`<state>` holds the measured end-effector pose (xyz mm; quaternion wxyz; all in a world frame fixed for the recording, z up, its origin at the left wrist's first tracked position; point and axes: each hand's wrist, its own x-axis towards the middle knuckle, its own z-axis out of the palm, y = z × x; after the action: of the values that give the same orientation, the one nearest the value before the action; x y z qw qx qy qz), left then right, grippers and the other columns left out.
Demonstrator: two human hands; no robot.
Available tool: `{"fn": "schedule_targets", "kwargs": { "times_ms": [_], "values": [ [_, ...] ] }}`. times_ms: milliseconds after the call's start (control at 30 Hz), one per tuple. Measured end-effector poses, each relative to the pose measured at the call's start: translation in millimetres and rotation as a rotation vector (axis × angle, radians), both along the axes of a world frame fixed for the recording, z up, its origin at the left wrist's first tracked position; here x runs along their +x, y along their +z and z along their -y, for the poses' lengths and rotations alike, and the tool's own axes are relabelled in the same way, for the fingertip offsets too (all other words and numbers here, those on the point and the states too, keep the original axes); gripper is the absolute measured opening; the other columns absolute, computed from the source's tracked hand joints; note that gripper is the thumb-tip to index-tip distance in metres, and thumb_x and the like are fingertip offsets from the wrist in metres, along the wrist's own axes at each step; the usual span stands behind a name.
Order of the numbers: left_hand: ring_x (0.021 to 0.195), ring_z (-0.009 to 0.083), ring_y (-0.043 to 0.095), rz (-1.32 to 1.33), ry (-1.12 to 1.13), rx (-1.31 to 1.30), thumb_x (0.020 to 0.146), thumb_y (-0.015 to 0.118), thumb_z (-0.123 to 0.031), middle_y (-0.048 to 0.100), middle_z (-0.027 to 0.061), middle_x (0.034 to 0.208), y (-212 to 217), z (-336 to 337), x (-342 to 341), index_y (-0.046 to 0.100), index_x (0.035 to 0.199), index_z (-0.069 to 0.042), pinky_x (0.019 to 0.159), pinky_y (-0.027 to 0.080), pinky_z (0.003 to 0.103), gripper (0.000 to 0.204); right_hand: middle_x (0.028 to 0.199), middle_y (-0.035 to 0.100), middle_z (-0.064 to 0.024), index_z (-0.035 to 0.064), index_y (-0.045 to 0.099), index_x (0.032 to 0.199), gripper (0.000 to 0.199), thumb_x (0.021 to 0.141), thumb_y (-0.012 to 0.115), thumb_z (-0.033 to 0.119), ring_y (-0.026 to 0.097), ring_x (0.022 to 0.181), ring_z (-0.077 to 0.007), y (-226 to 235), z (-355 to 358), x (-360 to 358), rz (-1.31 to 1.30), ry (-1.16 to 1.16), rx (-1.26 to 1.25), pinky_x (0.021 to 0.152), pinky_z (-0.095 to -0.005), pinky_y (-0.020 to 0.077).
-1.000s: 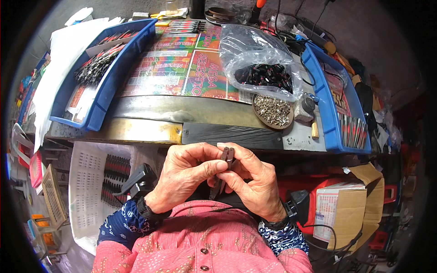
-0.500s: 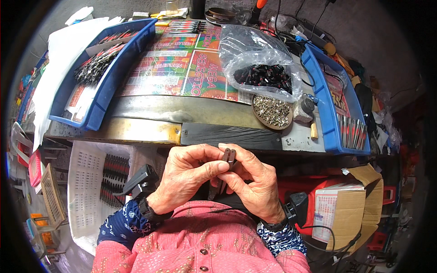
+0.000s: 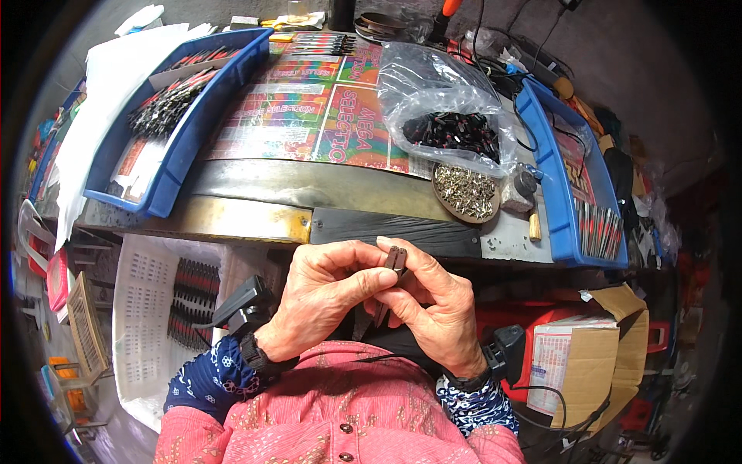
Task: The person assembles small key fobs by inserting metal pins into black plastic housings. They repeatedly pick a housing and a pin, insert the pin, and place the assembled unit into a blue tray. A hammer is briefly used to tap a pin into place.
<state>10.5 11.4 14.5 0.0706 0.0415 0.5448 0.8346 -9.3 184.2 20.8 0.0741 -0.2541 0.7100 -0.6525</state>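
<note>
My left hand (image 3: 321, 294) and my right hand (image 3: 434, 313) meet in front of my chest, just below the table's front edge. Between their thumbs and fingers they pinch a pair of narrow dark brown pieces (image 3: 396, 260), held side by side and pointing up. The upper ends are squared off and show small notches; the middle is covered by my fingers, and a lower part juts out beneath. Both hands are closed on the pair. Nearest beyond them is a black wooden strip (image 3: 394, 233) along the table edge.
On the table stand a round dish of small metal parts (image 3: 466, 193), a clear bag of black pieces (image 3: 452, 135), and blue trays at left (image 3: 174, 174) and right (image 3: 568, 224). Below are a white basket (image 3: 139, 325) of black-and-red items and a cardboard box (image 3: 591, 371).
The view has shifted slightly. Both hands keep their pinch on the brown pieces, which now sit a little higher and further right, tilted slightly.
</note>
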Motion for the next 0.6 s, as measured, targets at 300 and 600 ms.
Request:
{"fn": "schedule_targets", "kwargs": {
  "times_ms": [300, 600],
  "values": [
    [0.071, 0.0104, 0.064, -0.035, -0.011, 0.052, 0.093, 0.068, -0.01, 0.069, 0.007, 0.084, 17.1, -1.9, -17.3, 0.068, 0.101, 0.005, 0.062, 0.054, 0.024, 0.017, 0.091, 0.069, -0.0028, 0.0059, 0.052, 0.138, 0.049, 0.091, 0.066, 0.002, 0.063, 0.075, -0.0059, 12.7, 0.6, -14.4, -0.013, -0.018, -0.009, 0.059, -0.0204, 0.0502],
    [0.076, 0.0099, 0.064, -0.202, 0.014, -0.004, 0.091, 0.07, -0.012, 0.07, 0.0038, 0.088, 54.9, -0.4, -50.2, 0.069, 0.1, -0.001, 0.068, 0.053, 0.024, 0.014, 0.097, 0.068, -0.0033, 0.0027, 0.053, 0.136, 0.045, 0.093, 0.066, 0.004, 0.064, 0.077, -0.0071, 52.6, 5.3, -44.3, -0.06, -0.013, -0.126, 0.055, -0.0194, 0.0486]
  ]
}}
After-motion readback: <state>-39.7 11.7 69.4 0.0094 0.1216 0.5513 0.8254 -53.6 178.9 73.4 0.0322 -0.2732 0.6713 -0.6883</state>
